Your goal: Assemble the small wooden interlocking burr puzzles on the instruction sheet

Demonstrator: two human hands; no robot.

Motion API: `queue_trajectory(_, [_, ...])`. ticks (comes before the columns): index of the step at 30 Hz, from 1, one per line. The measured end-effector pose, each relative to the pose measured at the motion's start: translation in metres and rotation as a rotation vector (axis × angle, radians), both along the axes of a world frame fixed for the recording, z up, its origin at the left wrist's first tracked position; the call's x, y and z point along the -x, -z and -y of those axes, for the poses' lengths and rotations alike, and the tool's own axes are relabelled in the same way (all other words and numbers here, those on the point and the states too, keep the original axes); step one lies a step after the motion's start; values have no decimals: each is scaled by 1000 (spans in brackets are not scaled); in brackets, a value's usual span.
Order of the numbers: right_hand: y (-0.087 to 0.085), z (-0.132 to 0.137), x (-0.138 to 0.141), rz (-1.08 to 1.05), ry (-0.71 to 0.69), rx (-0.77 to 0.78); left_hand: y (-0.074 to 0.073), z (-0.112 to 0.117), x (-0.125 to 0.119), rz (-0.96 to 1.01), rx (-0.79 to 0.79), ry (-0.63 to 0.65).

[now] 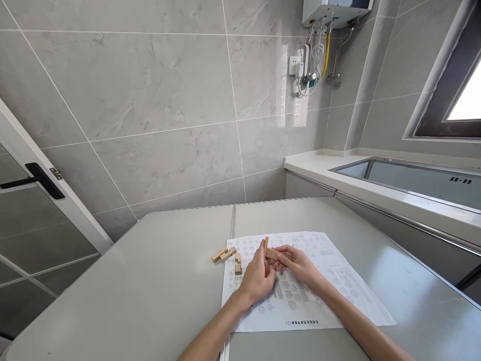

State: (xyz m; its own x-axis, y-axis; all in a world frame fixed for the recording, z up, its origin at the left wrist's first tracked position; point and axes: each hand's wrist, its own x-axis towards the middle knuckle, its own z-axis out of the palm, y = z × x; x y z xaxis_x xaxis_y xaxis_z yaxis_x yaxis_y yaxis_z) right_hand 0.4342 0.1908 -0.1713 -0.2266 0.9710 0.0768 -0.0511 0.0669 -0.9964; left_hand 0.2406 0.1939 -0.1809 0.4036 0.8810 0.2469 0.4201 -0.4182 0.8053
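L grip (pixel 259 275): closed round an upright wooden pc (pixel 266 246), which sticks up past the fingers. R grip (pixel 295 261): fingertips pinching a 2nd wooden pc (pixel 271 254), lying roughly level btwn the hands, its L end up against the upright one; can't tell if they're actually joined. Both grips nr each other, over the printed sheet (pixel 311 317), which spreads under & to R of them w/ rows of small drawings + text. Just L of L grip: notched block (pixel 238 269) on the sheet, poss. 2 pcs, can't tell. Further L, a bit higher: middle block (pixel 228 254) at the sheet's L edge, & next to it the outer block (pixel 219 255), off the sheet on the table (pixel 169 296). Well beyond R grip, to R: sink (pixel 413 180). Far L of both: door handle (pixel 45 180), black. High above R grip: wall unit (pixel 334 14) w/ hoses.
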Motion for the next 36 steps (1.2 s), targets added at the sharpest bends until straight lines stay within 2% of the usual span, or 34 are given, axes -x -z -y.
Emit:
queue_trajectory(7, [1,1,-1,2,16,-4,4,-1,-2,-132,-58,-15])
queue_trajectory(14, [-9,6,-2,-45,-30,51,0,-1,1,-17,-83,35])
queue_trajectory(23, [-4,6,-3,-77,-48,42,-9,-4,3,10,16,121])
queue_trajectory(36, [-4,6,0,-56,-28,4,-1,-2,-2,-7,-31,104])
